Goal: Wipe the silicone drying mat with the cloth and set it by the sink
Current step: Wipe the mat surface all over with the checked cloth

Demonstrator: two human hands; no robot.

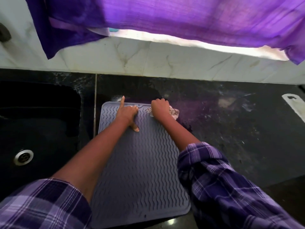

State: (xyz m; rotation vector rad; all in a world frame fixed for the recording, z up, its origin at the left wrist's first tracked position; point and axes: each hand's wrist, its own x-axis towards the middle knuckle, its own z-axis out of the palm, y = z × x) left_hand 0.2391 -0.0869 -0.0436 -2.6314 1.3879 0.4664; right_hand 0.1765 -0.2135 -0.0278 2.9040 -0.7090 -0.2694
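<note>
While the silicone drying mat [140, 162] lies flat on the dark stone counter [231, 129] at centre frame, just right of the black sink [39, 123], the wiping is at its far edge. The right hand [160, 108] is bunched into a fist around the patterned cloth [173, 112], pressing it at the mat's upper right corner, where the cloth spills partly onto the counter. The left hand [127, 113] pins the mat near its top edge, forefinger and thumb stretched out and the other fingers bent against the ribs; it grips nothing. To do this well, I judge the cloth should be drawn down along the wavy ribs in overlapping passes, with the left hand kept planted so the mat does not creep. A purple curtain [181, 19] hangs across the top of the frame, clear of the work. At the right edge lies a white object [293, 104], perhaps a cutting board; nothing blocks the short way to the sink.
</note>
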